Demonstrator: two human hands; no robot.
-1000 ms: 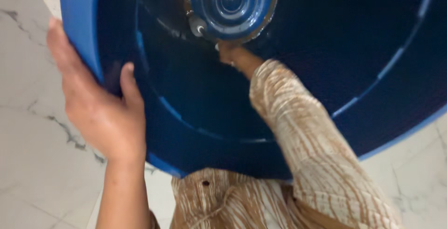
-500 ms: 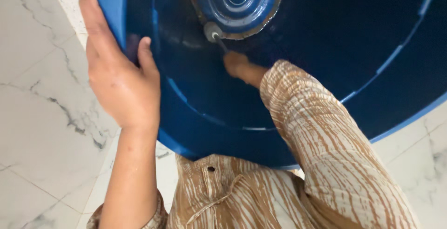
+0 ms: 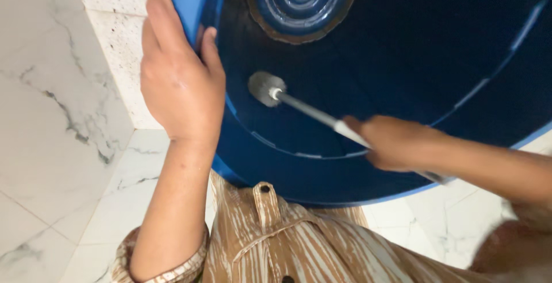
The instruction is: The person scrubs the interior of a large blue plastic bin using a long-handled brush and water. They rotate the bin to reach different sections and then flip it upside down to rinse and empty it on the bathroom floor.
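Note:
A large blue plastic barrel [image 3: 402, 53] lies tilted toward me, its open mouth facing the camera and its ridged round bottom visible deep inside. My left hand [image 3: 181, 81] grips the barrel's rim at the upper left, thumb inside the wall. My right hand [image 3: 391, 142] is closed around the white handle of a long brush. The brush's round bristle head [image 3: 263, 86] rests against the inner wall, below the barrel's bottom ring.
White marble-patterned floor tiles [image 3: 57, 145] lie to the left and lower right. A speckled stone step or ledge [image 3: 118, 24] runs behind the barrel at upper left. My brown-and-white patterned garment fills the bottom of the view.
My right arm has drawn back out of the barrel, pulling the brush head from the bottom ring onto the near inner wall. The left hand's place on the rim has shifted rightward in view.

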